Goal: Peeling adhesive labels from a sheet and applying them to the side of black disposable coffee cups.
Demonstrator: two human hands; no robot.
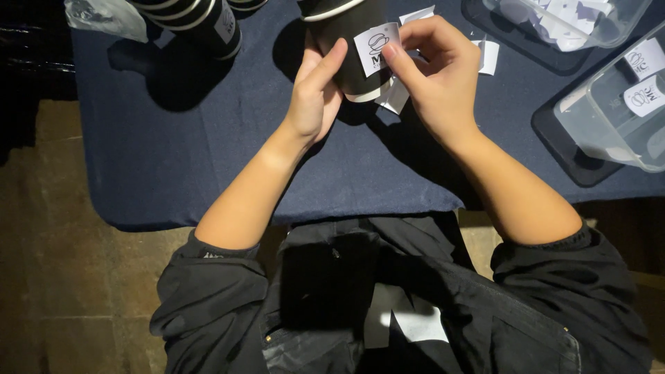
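1. My left hand (315, 93) is wrapped round the side of a black paper cup (346, 48), fingers curled behind it and thumb laid up along its front, holding it tilted over the table.
2. My right hand (433, 69) is nearly closed, fingertips (395, 52) pinching and pressing the right edge of a white square sticker (374, 48) that lies on the cup's wall.
3. A strip of white backing paper (395, 93) hangs beneath my right hand, just below the cup's base; whether I grip it I cannot tell.
4. More white paper scraps (488, 55) lie on the dark blue tablecloth (208, 152) just beyond my right hand.
5. To the right sit two clear plastic tubs: the near one (616, 111) holds stickers, the far one (568, 21) holds paper bits.
6. At the upper left lies a stack of black cups with white rims (197, 17), well apart from my hands, with a crumpled clear plastic bag (104, 17) beside it.
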